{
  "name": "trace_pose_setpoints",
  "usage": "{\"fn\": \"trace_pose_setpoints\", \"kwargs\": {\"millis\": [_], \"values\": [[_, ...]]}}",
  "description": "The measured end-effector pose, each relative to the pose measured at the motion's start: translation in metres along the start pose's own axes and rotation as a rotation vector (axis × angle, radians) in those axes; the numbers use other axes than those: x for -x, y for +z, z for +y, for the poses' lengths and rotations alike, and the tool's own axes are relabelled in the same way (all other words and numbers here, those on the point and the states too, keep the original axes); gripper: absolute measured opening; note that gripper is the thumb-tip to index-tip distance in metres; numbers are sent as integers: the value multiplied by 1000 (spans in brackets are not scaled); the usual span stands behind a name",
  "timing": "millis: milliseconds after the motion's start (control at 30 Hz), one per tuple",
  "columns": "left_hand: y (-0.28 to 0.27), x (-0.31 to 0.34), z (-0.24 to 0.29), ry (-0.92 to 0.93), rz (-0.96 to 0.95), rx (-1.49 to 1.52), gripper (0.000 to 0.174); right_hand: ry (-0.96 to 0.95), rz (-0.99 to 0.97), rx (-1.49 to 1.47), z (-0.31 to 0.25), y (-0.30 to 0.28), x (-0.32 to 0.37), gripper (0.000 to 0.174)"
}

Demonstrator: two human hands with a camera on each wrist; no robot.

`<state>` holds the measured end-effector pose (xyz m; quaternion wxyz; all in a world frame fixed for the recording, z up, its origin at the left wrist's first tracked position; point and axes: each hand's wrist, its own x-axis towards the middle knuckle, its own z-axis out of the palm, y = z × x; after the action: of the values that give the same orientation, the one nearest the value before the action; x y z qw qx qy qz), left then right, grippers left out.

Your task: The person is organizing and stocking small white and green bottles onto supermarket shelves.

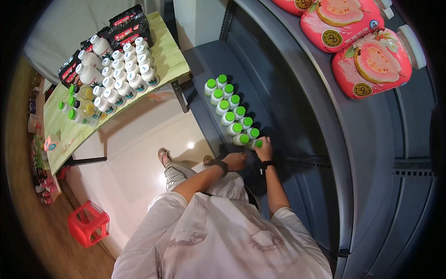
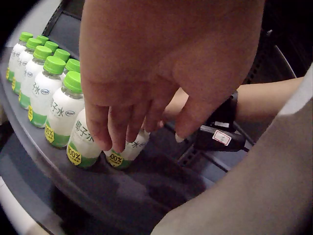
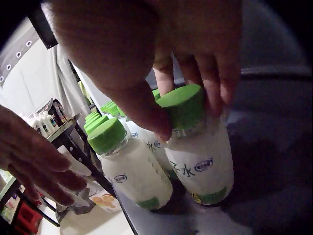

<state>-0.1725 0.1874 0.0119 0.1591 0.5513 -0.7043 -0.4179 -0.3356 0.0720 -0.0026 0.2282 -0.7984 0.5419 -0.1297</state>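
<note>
Two rows of white bottles with green caps (image 1: 224,105) stand on a dark grey shelf (image 1: 204,60). At the near end of the rows, my right hand (image 1: 265,149) grips the last bottle (image 3: 203,159) around its cap and neck; in the right wrist view that bottle leans slightly beside another bottle (image 3: 137,171). My left hand (image 1: 236,161) hangs just to the left of it, fingers loosely bent and holding nothing. In the left wrist view the left hand (image 2: 166,63) covers part of the nearest bottles.
A green-topped table (image 1: 169,51) at the left holds white-capped bottles (image 1: 124,76), larger bottles and black packs. Pink guava-print bottles (image 1: 371,65) stand on a higher shelf at the upper right. A red stool (image 1: 88,224) is on the floor.
</note>
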Motion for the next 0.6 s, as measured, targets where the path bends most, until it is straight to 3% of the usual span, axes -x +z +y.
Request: {"fn": "trace_pose_setpoints", "kwargs": {"millis": [167, 267, 367, 467, 600], "values": [[-10, 9, -10, -17, -50, 18, 45, 110, -112, -32, -11, -14, 2, 55], [-22, 39, -23, 18, 10, 80, 44, 99, -65, -32, -26, -27, 8, 65], [-40, 76, -35, -48, 116, 91, 44, 49, -11, -140, -56, -45, 15, 65], [-89, 121, -19, -184, 184, 178, 41, -32, 58, -30, -77, -52, 14, 61], [-104, 165, -47, -250, 308, 136, 40, -46, -100, -86, -125, -55, -7, 52]]}}
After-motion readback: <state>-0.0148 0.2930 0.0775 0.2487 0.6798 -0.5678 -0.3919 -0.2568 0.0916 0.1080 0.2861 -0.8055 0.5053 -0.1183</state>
